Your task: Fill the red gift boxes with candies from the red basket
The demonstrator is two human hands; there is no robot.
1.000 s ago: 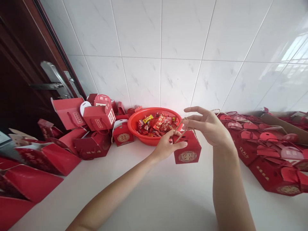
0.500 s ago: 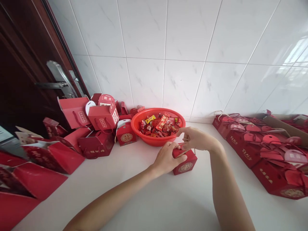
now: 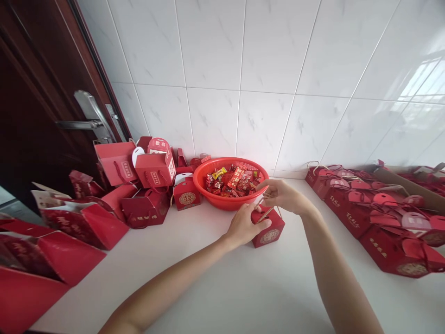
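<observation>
A small red box [image 3: 269, 235] with a round gold pattern and a twisted cord handle stands upright on the white table. My left hand [image 3: 245, 225] is closed on its left side, thumb across the front top edge. Above the box's top, my right hand [image 3: 281, 195] has its fingers bent together on the cord handle [image 3: 266, 214]. The right fingertips are partly hidden. Just behind both hands sits a red plastic basket [image 3: 217, 203] holding several wrapped candies [image 3: 236, 177].
Several red boxes [image 3: 144, 211] and open red bags [image 3: 83, 227] crowd the left. Rows of filled-out red boxes [image 3: 354, 218] line the right, beside a cardboard carton [image 3: 392, 178]. A tiled wall [image 3: 266, 125] stands behind; a door handle [image 3: 90, 124] is at far left.
My right hand has lifted slightly, and the cord stands higher above the box top. The whole view has shifted a little. My left hand stays on the box.
</observation>
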